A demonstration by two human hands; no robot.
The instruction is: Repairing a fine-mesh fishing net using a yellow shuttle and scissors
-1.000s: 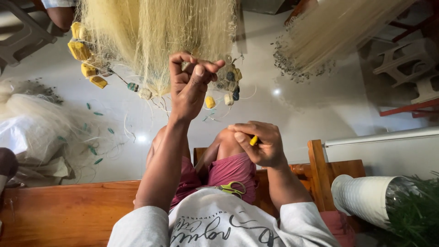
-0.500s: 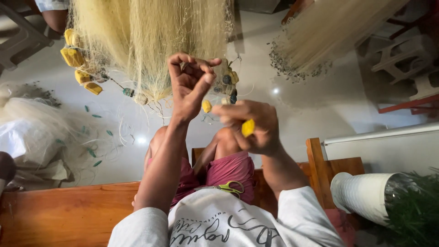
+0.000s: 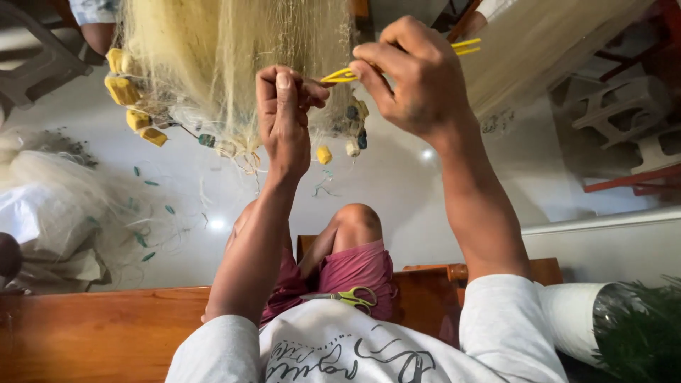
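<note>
Both your hands work at the hanging pale-yellow monofilament fishing net: left grip pinched on mesh, right grip clamped on the yellow plastic netting needle, which might snag neighbouring strands.

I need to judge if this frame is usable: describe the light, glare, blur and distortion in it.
Head view: soft daylight, no hard shadows; small bright glare spots on the glossy pale floor. Left hand and right hand are sharp, as is the yellow netting needle. The fine net melts into a pale haze. The wide lens stretches the forearms and bends the edges; the scissors on the lap are clear.
</note>
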